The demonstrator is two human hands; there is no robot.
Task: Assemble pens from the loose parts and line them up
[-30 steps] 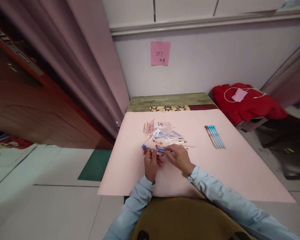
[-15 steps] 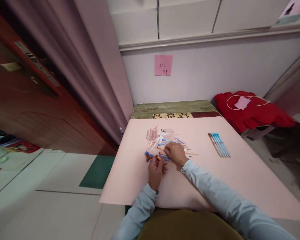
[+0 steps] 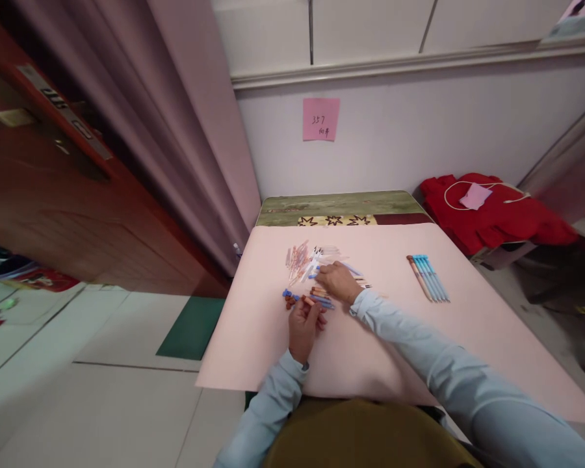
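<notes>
My left hand [image 3: 305, 330] is closed on an orange-brown pen barrel [image 3: 309, 301], its end poking out past the fingertips. My right hand [image 3: 340, 283] reaches palm-down over the spread of pen parts, fingers drawn together beside a blue piece [image 3: 314, 276]; whatever they grip is hidden. Between the hands lie several blue and orange pen barrels [image 3: 324, 301]. Just beyond my left fingertips is a small heap of blue and brown pen toppers [image 3: 289, 299]. Thin clear and pinkish pen parts [image 3: 298, 257] are strewn farther back, near white pieces [image 3: 316, 255].
Several pens [image 3: 428, 278], mostly blue with a brown-topped one, lie in a row on the right of the pink-covered table [image 3: 468, 364]. Red cloth [image 3: 497, 218] with a white cord is beyond the right edge. A wooden door [image 3: 78, 214] and curtain stand left.
My right hand has moved slightly away from me and left over the parts, uncovering more barrels. My left hand stays nearly in place with the orange-brown barrel.
</notes>
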